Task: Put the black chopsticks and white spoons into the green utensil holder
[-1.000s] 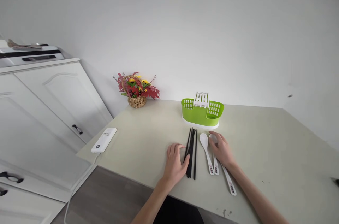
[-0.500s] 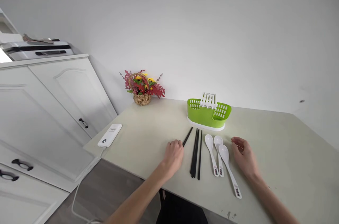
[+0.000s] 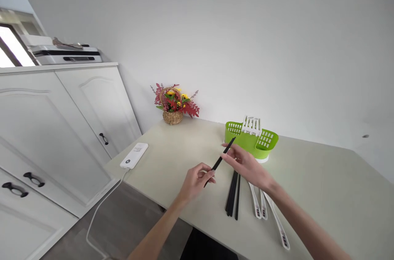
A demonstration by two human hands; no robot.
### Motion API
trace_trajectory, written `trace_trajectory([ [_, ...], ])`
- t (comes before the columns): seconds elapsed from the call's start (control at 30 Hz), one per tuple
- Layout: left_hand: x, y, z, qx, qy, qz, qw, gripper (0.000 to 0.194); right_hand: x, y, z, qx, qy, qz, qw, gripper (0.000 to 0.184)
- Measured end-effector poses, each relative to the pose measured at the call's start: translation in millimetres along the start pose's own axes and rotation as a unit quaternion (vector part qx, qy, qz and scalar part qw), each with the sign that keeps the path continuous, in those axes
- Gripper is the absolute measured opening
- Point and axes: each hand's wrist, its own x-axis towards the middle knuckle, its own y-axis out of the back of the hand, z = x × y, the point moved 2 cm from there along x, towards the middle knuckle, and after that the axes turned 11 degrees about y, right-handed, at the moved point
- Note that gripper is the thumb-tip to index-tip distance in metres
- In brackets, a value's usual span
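My left hand [image 3: 197,181] is closed on black chopsticks [image 3: 218,162] near their lower end, tilted up to the right above the table. Higher up, my right hand [image 3: 246,165] has its thumb and fingers around the same chopsticks. How many are held I cannot tell. Beneath my right hand several more black chopsticks [image 3: 232,196] lie side by side. To their right are three white spoons [image 3: 278,223], their bowls hidden by my right hand and forearm. Behind the hands stands a green utensil basket [image 3: 248,142] with a white slotted rack [image 3: 251,124] across its middle.
On the pale table [image 3: 308,194], a woven basket of artificial flowers [image 3: 172,117] stands near the wall. A white power bank [image 3: 134,156] with a white cable [image 3: 104,202] lies at the left edge. White cabinets [image 3: 92,108] stand at the left, a suitcase [image 3: 69,55] on top.
My left hand has lifted chopsticks off the table. My right hand has moved left from beside the spoons and taken hold of their upper part. The view has shifted slightly left.
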Motion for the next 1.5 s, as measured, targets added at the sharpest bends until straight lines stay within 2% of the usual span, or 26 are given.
trace_trajectory([
  [0.13,-2,2.0,-11,-0.037,0.005,0.022,0.999,0.031,28,-15,-22,-0.061,0.055,-0.002,0.997,0.044],
  [0.3,-3,7.5,-22,-0.026,0.016,0.011,0.999,0.031,31,-26,-25,-0.09,0.097,-0.042,0.99,0.04],
  [0.57,-5,13.2,-31,-0.001,0.05,-0.012,0.999,0.032,27,-29,-18,-0.103,0.07,-0.028,0.992,0.041],
  [0.93,-8,13.7,-36,-0.02,0.044,-0.022,0.999,0.034,32,-21,-37,-0.122,0.061,-0.019,0.99,0.051],
  [1.13,-6,13.9,-41,-0.022,0.043,-0.031,0.998,0.034,27,-22,-37,-0.108,0.058,-0.011,0.992,0.045],
  [1.5,-6,12.5,-44,-0.013,0.051,-0.039,0.998,0.031,12,-5,-48,-0.146,0.049,-0.021,0.988,0.043],
])
